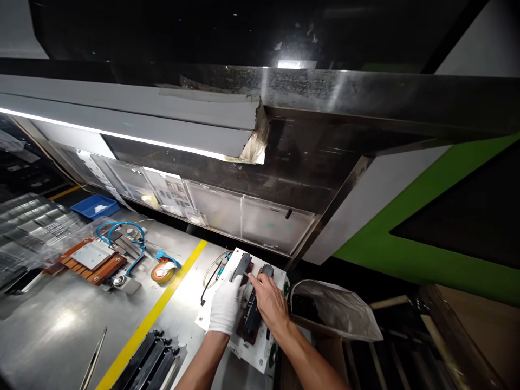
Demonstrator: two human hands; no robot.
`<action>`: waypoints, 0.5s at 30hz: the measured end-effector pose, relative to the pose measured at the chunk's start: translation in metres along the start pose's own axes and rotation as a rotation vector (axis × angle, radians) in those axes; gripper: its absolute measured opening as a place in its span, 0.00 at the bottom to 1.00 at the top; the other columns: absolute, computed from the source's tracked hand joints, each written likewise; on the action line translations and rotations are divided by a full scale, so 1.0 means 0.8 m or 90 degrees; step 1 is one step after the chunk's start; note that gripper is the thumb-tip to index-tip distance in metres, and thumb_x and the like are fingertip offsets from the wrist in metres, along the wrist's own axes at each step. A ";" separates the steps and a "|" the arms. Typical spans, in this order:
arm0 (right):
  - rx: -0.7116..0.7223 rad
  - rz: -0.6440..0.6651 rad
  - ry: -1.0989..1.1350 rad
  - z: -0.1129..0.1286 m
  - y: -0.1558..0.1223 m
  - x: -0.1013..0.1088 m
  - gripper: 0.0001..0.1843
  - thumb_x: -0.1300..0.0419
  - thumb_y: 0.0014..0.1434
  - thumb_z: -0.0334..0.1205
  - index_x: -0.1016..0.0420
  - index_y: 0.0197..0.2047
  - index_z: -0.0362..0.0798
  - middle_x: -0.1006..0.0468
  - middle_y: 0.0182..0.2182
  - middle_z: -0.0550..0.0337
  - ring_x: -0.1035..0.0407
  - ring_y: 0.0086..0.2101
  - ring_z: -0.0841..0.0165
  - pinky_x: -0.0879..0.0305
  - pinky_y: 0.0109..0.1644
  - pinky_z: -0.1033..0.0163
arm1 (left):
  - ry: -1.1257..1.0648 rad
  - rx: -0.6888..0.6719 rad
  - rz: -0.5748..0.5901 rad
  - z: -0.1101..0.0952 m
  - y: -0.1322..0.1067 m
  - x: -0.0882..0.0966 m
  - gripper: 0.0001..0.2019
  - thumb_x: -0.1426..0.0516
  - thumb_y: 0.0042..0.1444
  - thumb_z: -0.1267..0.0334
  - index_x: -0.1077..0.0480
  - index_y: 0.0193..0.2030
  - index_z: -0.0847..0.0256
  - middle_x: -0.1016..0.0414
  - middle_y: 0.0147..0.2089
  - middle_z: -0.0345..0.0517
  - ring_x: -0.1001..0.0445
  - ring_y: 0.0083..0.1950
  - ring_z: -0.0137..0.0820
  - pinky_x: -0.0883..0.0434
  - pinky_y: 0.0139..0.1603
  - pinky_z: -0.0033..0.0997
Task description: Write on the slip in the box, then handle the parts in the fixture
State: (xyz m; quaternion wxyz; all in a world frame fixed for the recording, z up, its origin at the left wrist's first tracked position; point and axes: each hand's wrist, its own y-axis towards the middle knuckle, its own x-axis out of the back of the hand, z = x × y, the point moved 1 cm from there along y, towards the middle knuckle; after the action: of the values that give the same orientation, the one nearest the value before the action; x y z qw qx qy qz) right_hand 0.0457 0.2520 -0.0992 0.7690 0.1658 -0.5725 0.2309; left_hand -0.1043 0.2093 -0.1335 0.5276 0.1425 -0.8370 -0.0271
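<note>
In the head view, a white fixture plate [255, 355] lies on the bench with reddish-brown blocks and long black plastic strips on it. My left hand [225, 307], in a white fingerless-looking glove, is closed at the upper end of the left black strip [242, 264]. My bare right hand [271, 303] has its fingers curled over the right black strip [252, 319], near its upper end. Both thumbs and index fingers lie close together over the fixture's middle. The hands hide part of the strips.
More black strips [146, 360] lie by the yellow tape line [162, 303], with tweezers [95, 357] to their left. Left stand an orange fixture [91, 260], a tape roll [163, 271], a blue tray [95, 207] and clear trays [34, 233]. A lined box [333, 309] is right.
</note>
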 end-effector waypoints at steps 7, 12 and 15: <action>0.003 0.000 -0.035 0.013 0.013 -0.007 0.28 0.54 0.70 0.29 0.33 0.67 0.61 0.25 0.52 0.54 0.34 0.50 0.58 0.33 0.45 0.60 | 0.063 -0.024 0.028 0.004 -0.008 -0.004 0.23 0.54 0.68 0.64 0.32 0.66 0.63 0.29 0.67 0.63 0.28 0.66 0.47 0.31 0.68 0.48; 0.029 0.013 -0.047 0.013 0.017 -0.006 0.28 0.54 0.69 0.29 0.33 0.67 0.61 0.24 0.50 0.55 0.34 0.50 0.58 0.34 0.44 0.60 | 0.096 -0.005 0.051 0.001 -0.005 -0.002 0.23 0.53 0.66 0.65 0.31 0.65 0.66 0.27 0.64 0.64 0.24 0.61 0.49 0.28 0.64 0.46; 0.041 0.014 -0.057 0.012 0.018 -0.004 0.30 0.53 0.67 0.27 0.33 0.67 0.61 0.24 0.50 0.56 0.34 0.49 0.58 0.33 0.44 0.59 | 0.105 0.012 0.076 0.002 -0.004 -0.003 0.24 0.54 0.65 0.67 0.31 0.64 0.68 0.27 0.64 0.68 0.24 0.61 0.52 0.27 0.62 0.49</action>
State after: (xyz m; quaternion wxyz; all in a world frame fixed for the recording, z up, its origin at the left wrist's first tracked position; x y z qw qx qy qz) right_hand 0.0291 0.2589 -0.0997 0.7345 0.1948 -0.6001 0.2500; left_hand -0.1039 0.2064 -0.1371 0.5940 0.0988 -0.7980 0.0240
